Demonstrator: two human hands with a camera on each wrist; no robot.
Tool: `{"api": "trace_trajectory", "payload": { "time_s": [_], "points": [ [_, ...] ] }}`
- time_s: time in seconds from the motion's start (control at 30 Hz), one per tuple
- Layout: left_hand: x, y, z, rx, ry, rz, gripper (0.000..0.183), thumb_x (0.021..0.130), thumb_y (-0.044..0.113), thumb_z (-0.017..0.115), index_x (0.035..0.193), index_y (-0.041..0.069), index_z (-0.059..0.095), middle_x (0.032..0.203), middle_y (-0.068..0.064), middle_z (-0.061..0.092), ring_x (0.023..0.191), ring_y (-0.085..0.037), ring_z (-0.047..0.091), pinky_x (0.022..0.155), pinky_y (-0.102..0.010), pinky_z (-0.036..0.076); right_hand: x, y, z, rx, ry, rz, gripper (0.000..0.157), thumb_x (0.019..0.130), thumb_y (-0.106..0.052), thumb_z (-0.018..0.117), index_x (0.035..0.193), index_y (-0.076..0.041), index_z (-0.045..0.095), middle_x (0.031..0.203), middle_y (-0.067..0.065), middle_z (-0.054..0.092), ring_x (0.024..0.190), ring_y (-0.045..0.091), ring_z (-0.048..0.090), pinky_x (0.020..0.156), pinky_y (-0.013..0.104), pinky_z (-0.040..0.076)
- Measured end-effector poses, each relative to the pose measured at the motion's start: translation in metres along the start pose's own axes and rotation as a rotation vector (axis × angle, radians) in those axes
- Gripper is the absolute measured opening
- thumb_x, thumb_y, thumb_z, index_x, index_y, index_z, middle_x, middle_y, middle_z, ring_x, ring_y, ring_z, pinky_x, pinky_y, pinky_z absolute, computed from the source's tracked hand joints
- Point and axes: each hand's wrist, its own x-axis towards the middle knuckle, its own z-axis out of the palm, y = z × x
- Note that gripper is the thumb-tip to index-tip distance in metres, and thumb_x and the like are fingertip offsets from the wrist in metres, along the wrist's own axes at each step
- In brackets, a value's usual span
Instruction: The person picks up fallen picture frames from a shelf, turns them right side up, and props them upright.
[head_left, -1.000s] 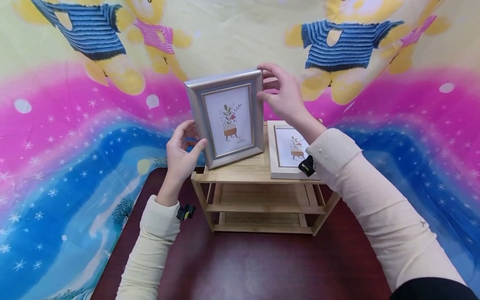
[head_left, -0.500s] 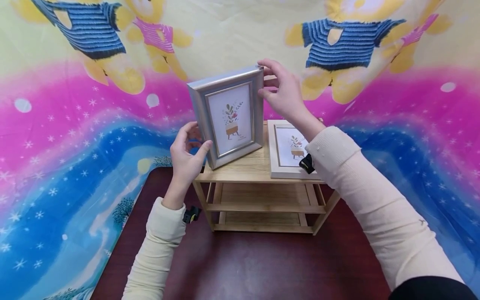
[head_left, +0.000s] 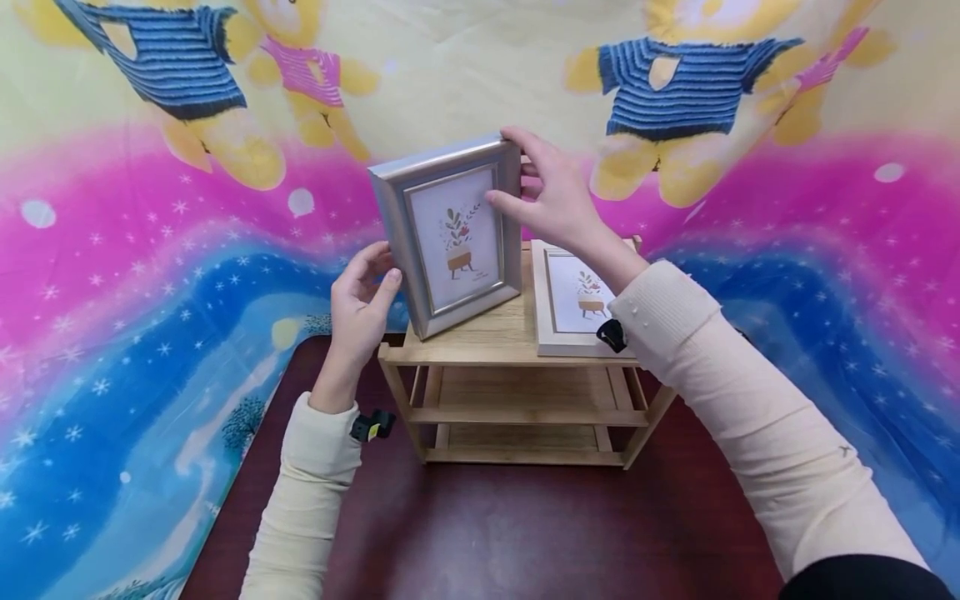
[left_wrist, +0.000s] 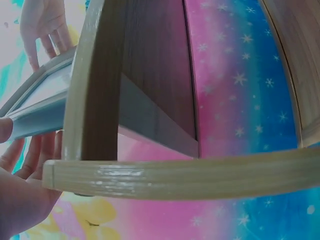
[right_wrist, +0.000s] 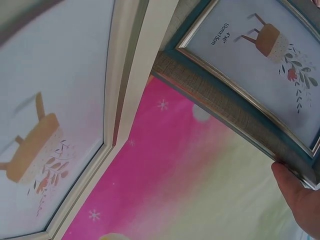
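A silver-grey picture frame (head_left: 453, 237) with a potted-plant print stands tilted on the left part of the wooden rack's top (head_left: 480, 333). My left hand (head_left: 358, 310) holds its lower left side; in the left wrist view the thumb is in front and the fingers (left_wrist: 42, 150) are beneath that edge. At the upper right corner my right hand (head_left: 555, 196) grips the frame, thumb over the front and forefinger on the top edge. Beside it on the rack lies a cream picture frame (head_left: 546, 342) with a similar print, partly hidden by my right forearm.
Two lower shelves (head_left: 525, 393) of the rack show below the top. The rack stands on a dark red table (head_left: 495, 533). A printed cloth with bears (head_left: 450, 50) hangs close behind and at both sides. A raised wooden rail (left_wrist: 200, 175) crosses the left wrist view.
My right hand has shifted left, and its thumb now lies over the frame's front instead of at its side edge. My left hand moved slightly right, then back left. The silver frame turned slightly.
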Motion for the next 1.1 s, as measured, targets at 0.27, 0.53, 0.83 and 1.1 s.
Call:
{"api": "trace_trajectory", "payload": {
  "time_s": [0.27,0.53,0.83,1.1],
  "points": [
    [-0.003,-0.004,0.005,-0.082,-0.039,-0.026,0.028,0.091,-0.001,0.048,0.119,-0.005,0.044,0.101,-0.004,0.060,0.092,-0.013,0.058,0.083,-0.027,0.045,0.005,0.000,0.002,0.006,-0.026,0.058,0.068,0.080,-0.019,0.069,0.138,-0.009,0.037,0.132,0.008,0.046,0.114,0.025,0.051,0.095,0.033,0.041],
    [-0.007,0.001,0.012,-0.061,-0.031,0.040,0.031,0.089,-0.007,0.049,0.118,-0.012,0.040,0.099,-0.016,0.060,0.087,-0.009,0.057,0.075,-0.023,0.046,0.007,0.001,0.002,0.033,-0.030,0.073,0.068,0.078,-0.019,0.071,0.138,-0.010,0.038,0.132,0.007,0.046,0.115,0.022,0.050,0.096,0.029,0.039],
    [-0.012,0.006,0.027,-0.023,0.023,0.093,0.030,0.088,-0.008,0.049,0.117,-0.013,0.041,0.099,-0.027,0.056,0.088,-0.012,0.055,0.072,-0.023,0.046,0.008,0.002,0.003,0.072,-0.054,0.091,0.074,0.077,-0.021,0.072,0.140,-0.013,0.033,0.132,0.007,0.045,0.117,0.022,0.048,0.097,0.028,0.038],
    [-0.011,0.012,0.033,0.040,0.031,0.153,0.030,0.088,-0.006,0.051,0.117,-0.011,0.044,0.099,-0.025,0.058,0.087,-0.021,0.057,0.073,-0.026,0.047,0.011,0.002,0.004,0.098,-0.096,0.103,0.078,0.079,-0.022,0.070,0.144,-0.017,0.026,0.137,0.007,0.040,0.122,0.022,0.043,0.099,0.025,0.035]
  ]
}}
